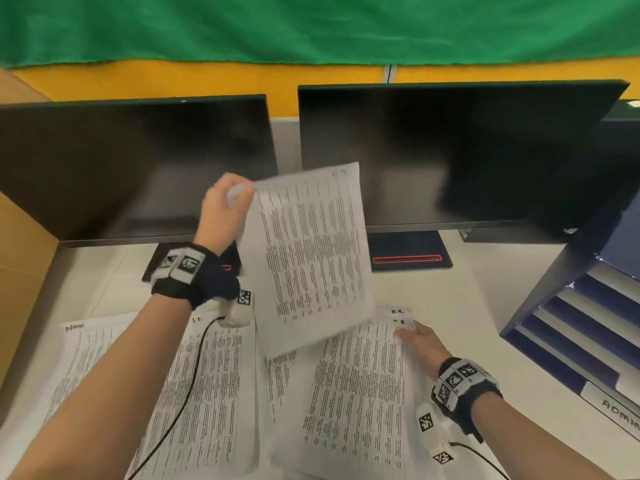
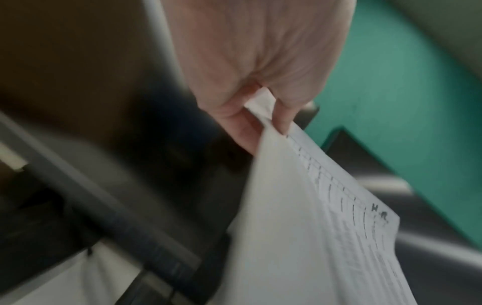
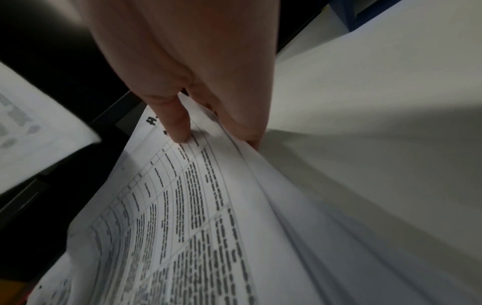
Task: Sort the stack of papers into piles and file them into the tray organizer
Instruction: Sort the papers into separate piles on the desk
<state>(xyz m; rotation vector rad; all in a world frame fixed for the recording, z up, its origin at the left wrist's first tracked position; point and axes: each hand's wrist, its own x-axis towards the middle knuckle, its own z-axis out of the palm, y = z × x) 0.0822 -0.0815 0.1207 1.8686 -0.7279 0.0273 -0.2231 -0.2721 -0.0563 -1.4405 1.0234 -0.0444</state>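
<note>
A: Start big. Where does the sorting stand for us?

B: Two dark monitors (image 1: 450, 154) fill the back at twelve o'clock, and the blue tray organizer (image 1: 568, 317) sits at three o'clock, one slot labelled "ADMIN". On the surface (image 1: 460, 299) we have one pile (image 1: 194, 386) at seven o'clock and the H.R. pile (image 1: 356, 393) at five o'clock. Nothing looks filed yet, so we judge we are mid-sort.

A: And the lifted sheet (image 1: 311, 251)?

B: It hangs in the air at the centre, above the piles. Our left hand (image 1: 225, 209) has thumb and fingers (image 2: 242, 132) clamped on its top corner, and the wrist view shows "H.R." written there.

A: So it goes to five o'clock?

B: That's our reading. Our right hand (image 1: 420, 341) lies on that pile's top corner, one finger straight and pressing, the others tucked under the edge of the upper sheets.

A: How do we land it well?

B: Lower it flat, match the top corners, keep the right hand pinning the pile so it does not skid, then release the pinch.
</note>
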